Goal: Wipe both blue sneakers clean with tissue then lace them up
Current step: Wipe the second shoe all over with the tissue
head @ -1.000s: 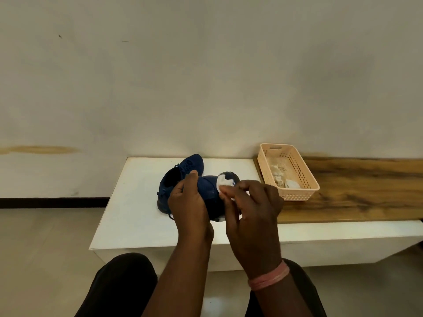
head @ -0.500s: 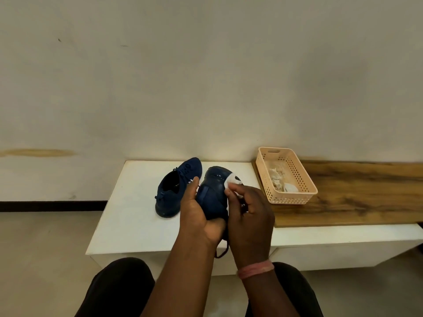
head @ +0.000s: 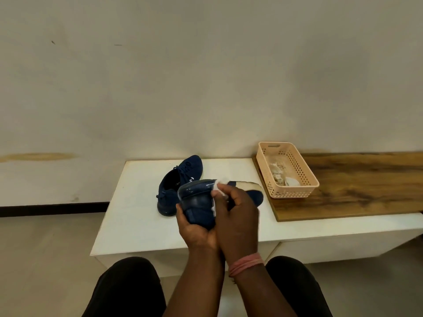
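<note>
Head view shows the held sneaker [head: 201, 202] at frame centre, lifted over the tabletop [head: 137, 213], its long axis running from the heel at centre left to the toe at right, sole turned upward. Left hand [head: 196, 229] cups the heel from below, its grip curled round it; right hand [head: 238, 213] pinches the tissue [head: 220, 182] against the sole edge. Wiping likely runs rightward toward the toe. Second sneaker [head: 177, 183] lies just behind; the basket [head: 290, 193] stands near at right.
</note>
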